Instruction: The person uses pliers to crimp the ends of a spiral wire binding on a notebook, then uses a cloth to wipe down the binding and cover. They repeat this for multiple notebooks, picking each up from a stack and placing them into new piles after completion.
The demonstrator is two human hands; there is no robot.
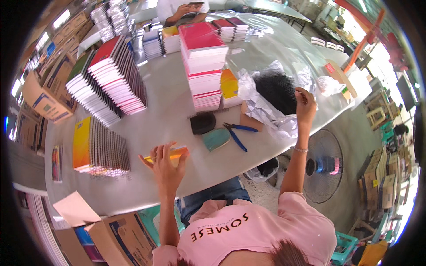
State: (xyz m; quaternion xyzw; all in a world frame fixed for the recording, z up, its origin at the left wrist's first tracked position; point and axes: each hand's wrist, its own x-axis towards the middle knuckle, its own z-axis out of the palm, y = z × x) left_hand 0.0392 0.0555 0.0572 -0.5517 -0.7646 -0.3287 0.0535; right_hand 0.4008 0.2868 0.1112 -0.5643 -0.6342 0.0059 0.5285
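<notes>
My left hand (167, 170) is at the front edge of the table, its fingers and thumb round a yellow-orange notebook (178, 153) that is partly hidden behind them. My right hand (305, 106) is raised at the right side, fingers bent together beside a heap of black spiral binding coils (277, 91); whatever may be between the fingertips is too small to tell. Crumpled white wrapping (262, 111) surrounds the coils. Between the hands lie blue-handled pliers (239, 131), a rounded teal pad (216, 139) and a rounded black pad (203, 123).
A tall stack of pink-covered books (204, 57) rises mid-table, a yellow book (229, 84) beside it. Coil-bound yellow notebooks (104, 148) and red and green notebook stacks (117, 73) stand left. A person (183, 11) is across the table. A floor fan (320, 166) stands at right.
</notes>
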